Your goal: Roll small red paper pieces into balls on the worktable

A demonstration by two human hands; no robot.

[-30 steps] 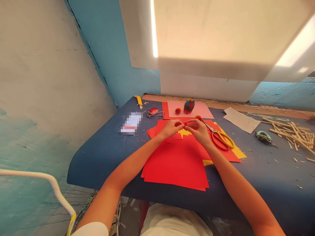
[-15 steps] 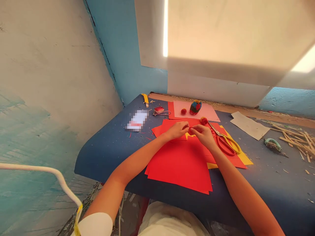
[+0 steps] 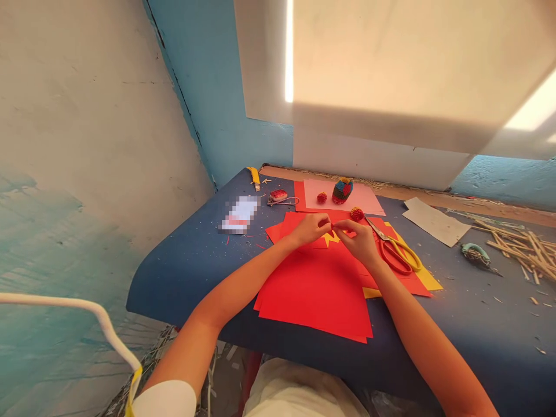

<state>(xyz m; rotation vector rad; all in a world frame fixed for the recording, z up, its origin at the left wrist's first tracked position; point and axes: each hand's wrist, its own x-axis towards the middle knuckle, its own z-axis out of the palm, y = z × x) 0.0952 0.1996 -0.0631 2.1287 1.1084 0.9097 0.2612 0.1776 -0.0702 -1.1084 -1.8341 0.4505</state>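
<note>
My left hand (image 3: 311, 228) and my right hand (image 3: 357, 237) meet over red paper sheets (image 3: 313, 295), fingertips pinched together. Between them is a small piece of red paper (image 3: 332, 227), mostly covered by the fingers. Jagged yellow paper (image 3: 330, 238) shows just beneath. Beside my right hand lie scissors (image 3: 393, 246) with one red and one yellow handle, partly open on the sheets. A red beaded-looking ball (image 3: 357, 214) rests just beyond my right hand.
Farther back, a pink sheet (image 3: 369, 201) carries a smaller red ball (image 3: 321, 198) and a multicoloured woven-looking object (image 3: 342, 191). A yellow utility knife (image 3: 253, 178) and a red item with a cord (image 3: 278, 196) lie left. Thin sticks (image 3: 521, 246) and a teal-handled tool (image 3: 475, 253) lie right.
Both hands stay over the red sheets. The small red paper piece looks narrower between the fingertips, and more of the yellow paper shows beneath. The view has shifted slightly.
</note>
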